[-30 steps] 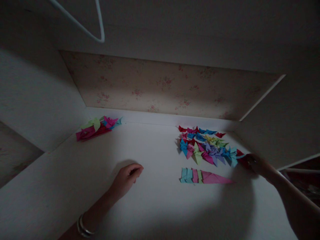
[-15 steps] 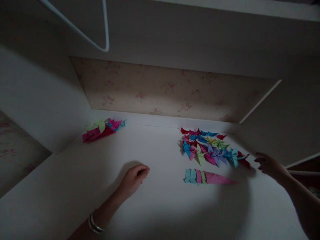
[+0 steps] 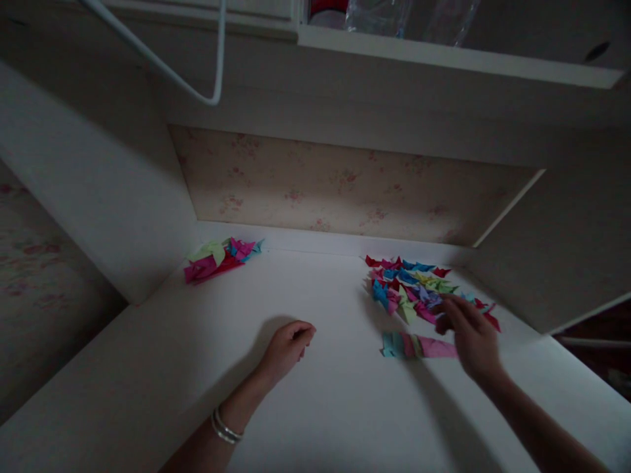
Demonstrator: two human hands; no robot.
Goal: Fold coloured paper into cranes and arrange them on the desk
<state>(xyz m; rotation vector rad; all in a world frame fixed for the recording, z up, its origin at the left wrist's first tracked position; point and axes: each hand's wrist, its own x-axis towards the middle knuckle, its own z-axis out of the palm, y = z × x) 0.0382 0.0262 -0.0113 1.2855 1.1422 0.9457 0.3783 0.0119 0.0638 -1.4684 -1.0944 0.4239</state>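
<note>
My left hand (image 3: 288, 348) rests on the white desk (image 3: 315, 407), its fingers curled closed with no object showing in them. My right hand (image 3: 473, 335) hovers over the right side, fingers loosely bent and apart, nothing visible between them. Beneath and left of it lies a row of folded paper pieces (image 3: 404, 345), teal, pink and green, overlapping in a strip; the hand covers its right tip. Behind, several colourful origami cranes (image 3: 407, 305) lie packed in rows, some hidden by my right fingers.
At the back left corner sits a small pile of folded paper (image 3: 217, 259) in pink, green and blue. A white bent rod (image 3: 214, 98) hangs at upper left. An overhead shelf (image 3: 444, 56) holds clear plastic items. Side panels and a flowered wall panel (image 3: 340, 177) bound the desk.
My right hand has moved left from the right end of the cranes to above the paper strip. My left hand stays curled on the desk. The view has tilted up, showing the shelf.
</note>
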